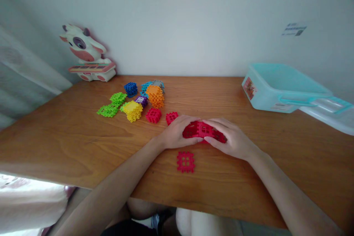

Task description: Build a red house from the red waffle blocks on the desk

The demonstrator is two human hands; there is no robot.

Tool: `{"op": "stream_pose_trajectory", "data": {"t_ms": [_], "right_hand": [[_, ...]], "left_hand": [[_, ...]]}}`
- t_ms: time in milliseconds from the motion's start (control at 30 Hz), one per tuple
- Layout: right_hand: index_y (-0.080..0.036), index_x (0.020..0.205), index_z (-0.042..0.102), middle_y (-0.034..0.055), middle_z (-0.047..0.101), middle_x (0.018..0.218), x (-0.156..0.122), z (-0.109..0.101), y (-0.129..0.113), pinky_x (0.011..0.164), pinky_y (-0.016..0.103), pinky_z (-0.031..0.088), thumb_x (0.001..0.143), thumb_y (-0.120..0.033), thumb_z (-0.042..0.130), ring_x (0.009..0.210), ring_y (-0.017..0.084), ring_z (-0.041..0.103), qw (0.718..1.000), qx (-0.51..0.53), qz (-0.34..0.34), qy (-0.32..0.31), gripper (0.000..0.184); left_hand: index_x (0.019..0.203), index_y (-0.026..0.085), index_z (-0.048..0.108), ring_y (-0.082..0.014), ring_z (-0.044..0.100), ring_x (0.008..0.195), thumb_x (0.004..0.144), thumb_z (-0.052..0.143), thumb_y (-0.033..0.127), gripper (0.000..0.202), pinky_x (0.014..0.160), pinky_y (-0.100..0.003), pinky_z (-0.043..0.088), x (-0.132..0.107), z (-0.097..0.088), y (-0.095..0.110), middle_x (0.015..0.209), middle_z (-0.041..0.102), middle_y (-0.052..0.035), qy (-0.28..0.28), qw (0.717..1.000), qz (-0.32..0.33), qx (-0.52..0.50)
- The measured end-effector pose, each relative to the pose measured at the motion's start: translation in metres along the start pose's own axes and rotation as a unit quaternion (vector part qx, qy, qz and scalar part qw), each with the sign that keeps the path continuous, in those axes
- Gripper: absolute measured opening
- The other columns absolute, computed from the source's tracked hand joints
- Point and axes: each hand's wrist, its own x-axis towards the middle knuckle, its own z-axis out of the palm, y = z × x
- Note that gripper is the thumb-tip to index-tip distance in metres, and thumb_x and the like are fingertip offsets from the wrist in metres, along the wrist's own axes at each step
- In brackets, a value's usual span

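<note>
Red interlocking plastic tiles point(205, 129) sit between my two hands, low over the wooden table; how many are joined I cannot tell. My left hand point(180, 132) grips their left side, thumb in front and fingers behind. On the right side my right hand point(229, 136) holds them the same way, its thumb near the left thumb. A single square red tile point(186, 162) with notched edges lies flat in front of my hands. Just behind my left hand is another red piece point(172, 117), partly covered by it, and beside that a red cube point(153, 115).
Stacks of yellow tiles point(132, 110), orange tiles point(155, 96) and dark blue tiles point(131, 89) stand left of centre, with green tiles point(108, 110) farther left. A toy cow with a keyboard point(88, 53) leans at the back left. A turquoise bin point(265, 97) stands at the right.
</note>
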Motion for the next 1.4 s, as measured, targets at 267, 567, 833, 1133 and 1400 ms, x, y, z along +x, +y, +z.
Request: {"op": "stream_pose_trajectory", "data": {"t_ms": [267,567,833,1133,1400], "right_hand": [[-0.024,0.135,0.060,0.0114,0.071,0.127,0.002,0.002,0.001,0.099,0.048,0.057,0.096,-0.049,0.063,0.113,0.029,0.070,0.997,-0.042,0.046,0.036,0.046],[-0.021,0.126,0.059,0.0158,0.070,0.113,0.002,0.008,0.012,0.080,0.051,0.063,0.086,-0.068,0.067,0.094,0.032,0.073,0.977,-0.053,0.161,0.125,0.062],[-0.021,0.121,0.058,0.0088,0.067,0.097,0.002,0.007,0.008,0.061,0.036,0.061,0.093,-0.055,0.064,0.068,0.020,0.067,0.981,0.028,0.152,0.118,0.045],[-0.021,0.121,0.058,0.0092,0.072,0.098,0.001,0.006,0.012,0.068,0.039,0.059,0.099,-0.045,0.058,0.080,0.024,0.071,0.989,-0.038,0.114,0.089,0.033],[-0.024,0.096,0.066,0.0061,0.070,0.091,0.005,0.001,-0.012,0.074,0.038,0.056,0.097,-0.042,0.064,0.081,0.023,0.069,0.994,-0.057,-0.006,0.098,0.018]], "left_hand": [[0.143,0.018,0.048,-0.0291,0.060,0.126,0.093,0.067,0.052,0.063,0.106,-0.047,0.051,0.001,-0.013,0.002,0.135,0.063,-0.0172,0.038,0.990,0.062,0.124],[0.122,0.014,0.064,-0.0313,0.065,0.112,0.095,0.058,0.059,0.053,0.098,-0.048,0.053,-0.004,-0.046,-0.021,0.120,0.070,-0.0162,0.011,0.953,-0.010,0.303],[0.122,0.015,0.066,-0.0327,0.066,0.113,0.094,0.059,0.054,0.048,0.099,-0.049,0.054,-0.007,-0.047,-0.023,0.122,0.071,-0.0163,-0.059,0.945,-0.051,0.318],[0.121,0.016,0.065,-0.0311,0.069,0.108,0.097,0.057,0.043,0.037,0.095,-0.047,0.054,-0.006,-0.042,-0.023,0.116,0.074,-0.0138,-0.071,0.937,-0.075,0.332],[0.120,0.015,0.065,-0.0313,0.069,0.109,0.098,0.058,0.044,0.037,0.096,-0.047,0.054,-0.004,-0.040,-0.021,0.117,0.073,-0.0143,-0.047,0.944,-0.074,0.317]]}}
